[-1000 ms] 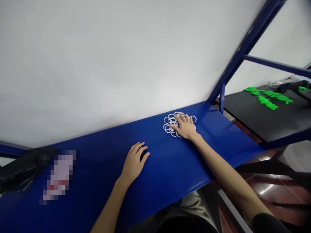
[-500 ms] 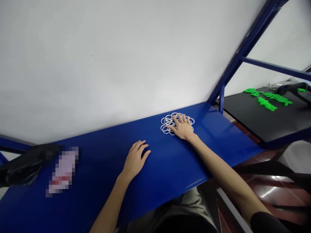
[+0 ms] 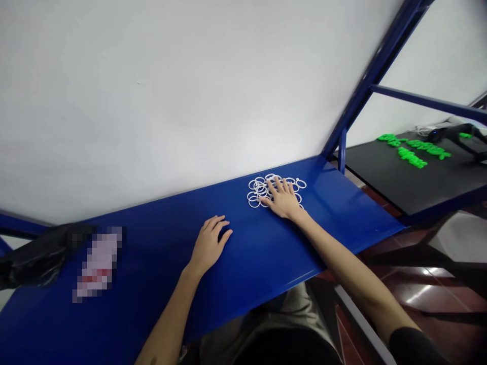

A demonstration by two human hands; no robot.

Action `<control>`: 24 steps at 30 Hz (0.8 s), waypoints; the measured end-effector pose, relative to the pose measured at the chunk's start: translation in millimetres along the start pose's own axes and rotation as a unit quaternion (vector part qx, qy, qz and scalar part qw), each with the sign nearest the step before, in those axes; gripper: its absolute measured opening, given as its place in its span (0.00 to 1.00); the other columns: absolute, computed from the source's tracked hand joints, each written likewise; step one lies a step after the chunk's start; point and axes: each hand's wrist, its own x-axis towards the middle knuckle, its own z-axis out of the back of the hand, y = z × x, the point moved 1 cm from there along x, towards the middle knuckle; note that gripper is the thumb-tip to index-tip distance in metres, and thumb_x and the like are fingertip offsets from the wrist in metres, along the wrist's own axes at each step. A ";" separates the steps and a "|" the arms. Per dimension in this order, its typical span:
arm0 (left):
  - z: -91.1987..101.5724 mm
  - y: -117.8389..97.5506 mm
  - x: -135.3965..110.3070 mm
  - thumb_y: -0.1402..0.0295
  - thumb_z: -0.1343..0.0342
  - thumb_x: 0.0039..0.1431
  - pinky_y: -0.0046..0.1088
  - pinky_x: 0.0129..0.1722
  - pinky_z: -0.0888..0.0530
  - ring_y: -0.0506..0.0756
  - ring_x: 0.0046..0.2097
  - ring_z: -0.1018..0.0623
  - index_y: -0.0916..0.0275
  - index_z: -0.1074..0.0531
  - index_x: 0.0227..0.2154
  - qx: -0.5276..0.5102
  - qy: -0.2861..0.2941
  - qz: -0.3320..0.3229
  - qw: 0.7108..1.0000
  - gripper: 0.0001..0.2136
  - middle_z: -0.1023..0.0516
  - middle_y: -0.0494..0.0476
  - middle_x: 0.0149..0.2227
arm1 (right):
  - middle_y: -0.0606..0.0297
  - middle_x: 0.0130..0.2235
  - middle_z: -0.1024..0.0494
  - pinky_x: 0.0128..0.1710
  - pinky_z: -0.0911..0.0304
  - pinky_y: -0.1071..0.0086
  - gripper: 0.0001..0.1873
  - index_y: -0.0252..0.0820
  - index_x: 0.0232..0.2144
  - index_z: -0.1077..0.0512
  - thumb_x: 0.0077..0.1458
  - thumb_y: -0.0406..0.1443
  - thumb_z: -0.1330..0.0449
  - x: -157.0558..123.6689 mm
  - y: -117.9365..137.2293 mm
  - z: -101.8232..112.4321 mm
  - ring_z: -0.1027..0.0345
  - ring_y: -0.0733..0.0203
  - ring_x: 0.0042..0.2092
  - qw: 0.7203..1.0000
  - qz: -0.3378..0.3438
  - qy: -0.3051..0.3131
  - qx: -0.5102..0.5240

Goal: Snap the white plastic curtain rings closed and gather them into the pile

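Note:
Several thin white rings (image 3: 261, 190) lie spread in a loose, overlapping patch near the back edge of the blue tabletop (image 3: 251, 263). My right hand (image 3: 284, 198) lies palm down over the middle of them, fingers spread, hiding part of the patch. Whether a ring is caught under the palm I cannot tell. To the left, my left hand (image 3: 208, 242) rests on the bare blue surface, palm down with fingers stretched and slightly apart. It holds nothing and is apart from the rings.
A black plastic bag (image 3: 41, 258) and a blurred pinkish packet (image 3: 99, 263) lie on the left of the tabletop. A white wall (image 3: 171, 101) rises behind. To the right, bright green pieces (image 3: 428, 149) lie on a black table (image 3: 384, 175) beyond a blue frame post (image 3: 365, 81).
The rings have spread a little, with some shifted outward at the right of the patch. My right hand stays flat over them; the whole view has shifted slightly.

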 end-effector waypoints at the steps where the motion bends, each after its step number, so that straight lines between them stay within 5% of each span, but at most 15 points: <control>1: 0.0 0.2 0.1 0.58 0.48 0.68 0.50 0.61 0.31 0.62 0.62 0.30 0.57 0.25 0.47 0.000 0.001 0.000 1.000 0.13 0.24 0.58 0.56 | 0.56 0.74 0.56 0.69 0.64 0.41 0.47 0.45 0.72 0.51 0.62 0.65 0.64 3.2 -1.7 -0.4 0.64 0.32 0.72 1.000 -0.005 0.001 -0.001; 7: -1.0 1.6 0.6 0.59 0.48 0.67 0.50 0.62 0.32 0.62 0.62 0.30 0.56 0.24 0.46 -0.006 -0.003 0.001 1.000 0.12 0.24 0.58 0.56 | 0.55 0.74 0.59 0.69 0.66 0.40 0.48 0.43 0.72 0.52 0.62 0.65 0.63 1.8 -24.6 0.7 0.65 0.30 0.72 1.000 -0.030 0.005 -0.006; 15: -1.4 2.5 0.4 0.58 0.49 0.68 0.50 0.63 0.33 0.62 0.62 0.31 0.57 0.24 0.46 -0.014 -0.003 0.000 1.000 0.13 0.24 0.58 0.56 | 0.57 0.74 0.58 0.70 0.66 0.44 0.47 0.46 0.71 0.48 0.61 0.65 0.65 -4.6 -4.6 4.6 0.67 0.34 0.73 0.999 0.024 0.024 0.021; 24: -1.0 2.8 1.1 0.58 0.49 0.68 0.50 0.62 0.33 0.62 0.61 0.30 0.57 0.24 0.46 -0.021 -0.007 -0.007 1.000 0.13 0.23 0.58 0.55 | 0.56 0.74 0.61 0.70 0.69 0.42 0.47 0.43 0.71 0.48 0.62 0.64 0.64 -24.8 -24.1 5.0 0.69 0.33 0.73 1.000 -0.003 0.015 -0.006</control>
